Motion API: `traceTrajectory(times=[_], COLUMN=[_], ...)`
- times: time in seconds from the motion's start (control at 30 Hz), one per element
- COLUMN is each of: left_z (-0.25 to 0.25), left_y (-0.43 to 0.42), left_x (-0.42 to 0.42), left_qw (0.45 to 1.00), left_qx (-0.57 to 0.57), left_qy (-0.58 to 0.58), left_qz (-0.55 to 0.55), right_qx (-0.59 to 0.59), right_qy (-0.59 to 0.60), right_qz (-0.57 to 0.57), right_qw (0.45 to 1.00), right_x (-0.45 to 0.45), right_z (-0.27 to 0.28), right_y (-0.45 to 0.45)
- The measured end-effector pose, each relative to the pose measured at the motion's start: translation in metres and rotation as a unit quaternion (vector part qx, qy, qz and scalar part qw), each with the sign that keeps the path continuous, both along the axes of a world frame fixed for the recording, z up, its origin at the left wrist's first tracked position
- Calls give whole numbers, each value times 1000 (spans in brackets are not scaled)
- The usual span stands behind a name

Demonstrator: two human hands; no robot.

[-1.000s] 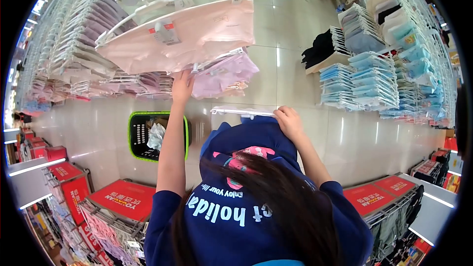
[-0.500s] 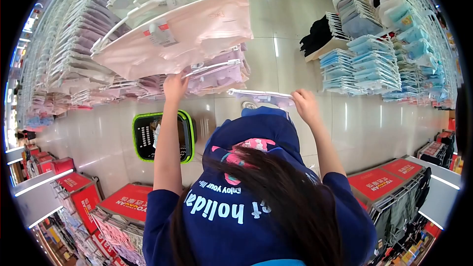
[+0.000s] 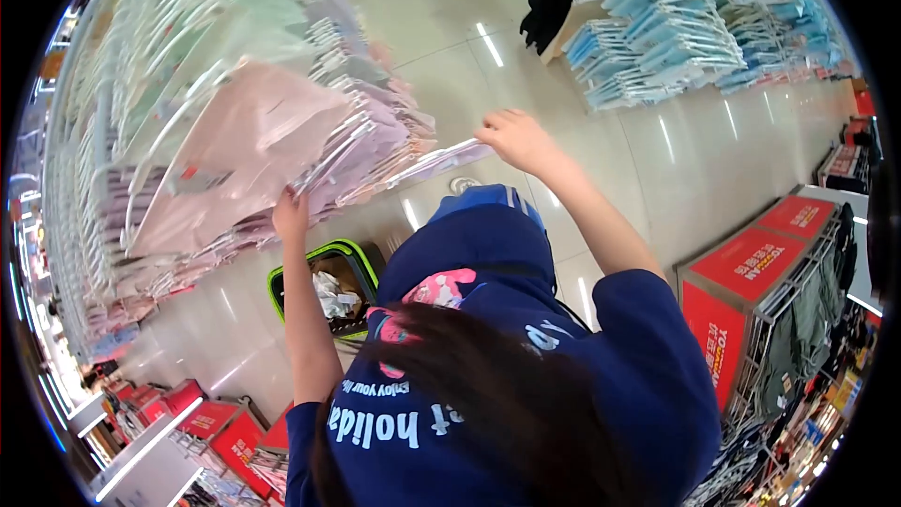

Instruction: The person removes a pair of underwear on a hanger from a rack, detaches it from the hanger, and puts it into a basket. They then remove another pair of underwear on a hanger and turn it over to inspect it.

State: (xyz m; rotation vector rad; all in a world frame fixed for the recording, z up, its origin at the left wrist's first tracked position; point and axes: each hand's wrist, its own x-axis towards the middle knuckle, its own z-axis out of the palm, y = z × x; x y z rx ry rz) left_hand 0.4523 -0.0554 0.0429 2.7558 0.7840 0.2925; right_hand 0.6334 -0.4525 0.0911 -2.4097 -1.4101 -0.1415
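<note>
My right hand is closed on the end of a white hanger with a lilac garment on it, seen almost edge-on. The far end of this hanger is close to the hanging row. At the lower edge of the rack, my left hand has its fingers bent around the end of a hanger among lilac garments; the fingertips are partly hidden. Just above it hangs a large pale pink garment, blurred by motion. Mint green garments hang higher up.
A black basket with a green rim stands on the floor below my left arm, with white crumpled items inside. Blue garments on hangers fill a rack at the upper right. Red-topped display racks stand at right and lower left.
My right hand has moved left and up, bringing the lilac garment to the row. My left hand has shifted left and down. The whole view has turned, and the basket shows more of its contents.
</note>
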Motion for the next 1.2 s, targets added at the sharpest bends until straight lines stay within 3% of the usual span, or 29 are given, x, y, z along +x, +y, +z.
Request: traceTrajectory(times=[0.13, 0.33, 0.5, 0.6, 0.8, 0.83, 0.93, 1.0, 1.13, 1.2], left_z=[-8, -14, -17, -8, -12, -11, -1, 1, 16, 16], left_y=[4, 2, 2, -5, -10, -9, -13, -14, -25, -33], left_x=[1, 3, -2, -1, -6, -10, -8, -8, 9, 18], left_qw=[999, 993, 989, 984, 968, 974, 988, 991, 991, 992], left_qx=[28, 59, 113, 46, 220, 139, 76, 78, 123, 70], left_qy=[16, 61, 12, 49, 16, 67, 45, 20, -33, -85], left_qz=[-1, 76, 92, 168, 118, 164, 125, 105, 31, 69], right_qx=[28, 83, 122, 143, 203, 201, 212, 232, 240, 224], right_qy=[-3, 134, 274, 288, 301, 338, 387, 422, 392, 427], right_qz=[20, 78, 169, 229, 273, 275, 287, 298, 299, 305], right_qw=[999, 984, 939, 919, 891, 877, 850, 824, 837, 821], right_x=[12, 29, 57, 78, 81, 77, 71, 62, 61, 60], right_z=[-14, -29, -44, -63, -86, -91, -98, -105, -77, -77], right_y=[6, 30, 71, 111, 179, 183, 182, 179, 164, 164])
